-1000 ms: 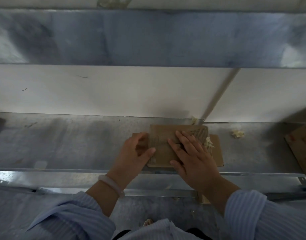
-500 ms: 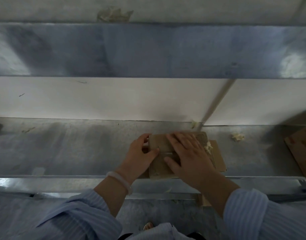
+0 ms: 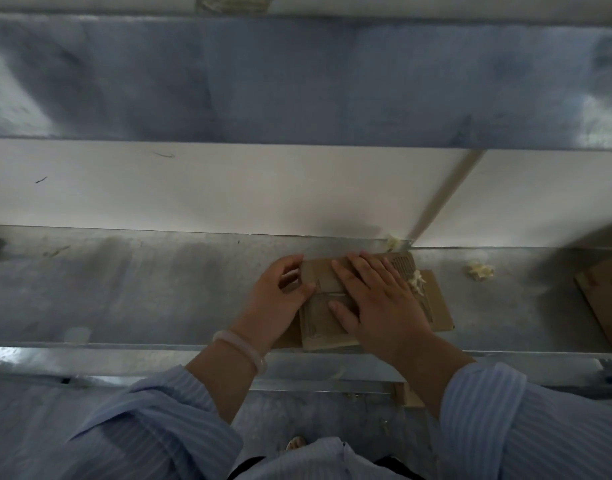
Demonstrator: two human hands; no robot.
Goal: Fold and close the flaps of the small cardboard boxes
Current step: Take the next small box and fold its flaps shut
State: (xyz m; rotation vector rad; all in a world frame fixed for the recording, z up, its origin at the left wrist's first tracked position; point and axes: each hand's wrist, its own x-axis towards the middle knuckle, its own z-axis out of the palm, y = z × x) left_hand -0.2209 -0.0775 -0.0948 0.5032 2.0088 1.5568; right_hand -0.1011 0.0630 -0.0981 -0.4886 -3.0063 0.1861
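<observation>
Cardboard box (image 3: 323, 329) lies near the front edge of the metal bench (image 3: 142, 292), mid-view, under both hands. At its left end the left hand (image 3: 280, 301), with a pale bracelet (image 3: 240, 344) on the wrist, curls its fingers round the end of the box and lays the thumb on top, so it grips that end. Any flap under those fingers is hidden, and I cannot tell whether it is tucked. The right hand (image 3: 377, 303) lies on the top face with its fingers straight and spread, pressing down and holding nothing. To its right a brown panel (image 3: 438, 306) sticks out flat on the bench, probably a side flap not yet folded, with pale crumbs (image 3: 417, 282) at its inner edge.

As I read it, the top flap is being held shut while the left end is worked in. The next move calls for steady downward pressure from the right hand while the left folds and tucks. The brown panel then needs turning in, and the crumbs may foul that fold. Farther right lie a pale scrap (image 3: 479, 270) and, at the frame edge, another cardboard piece (image 3: 606, 299), both well apart from the box.
</observation>
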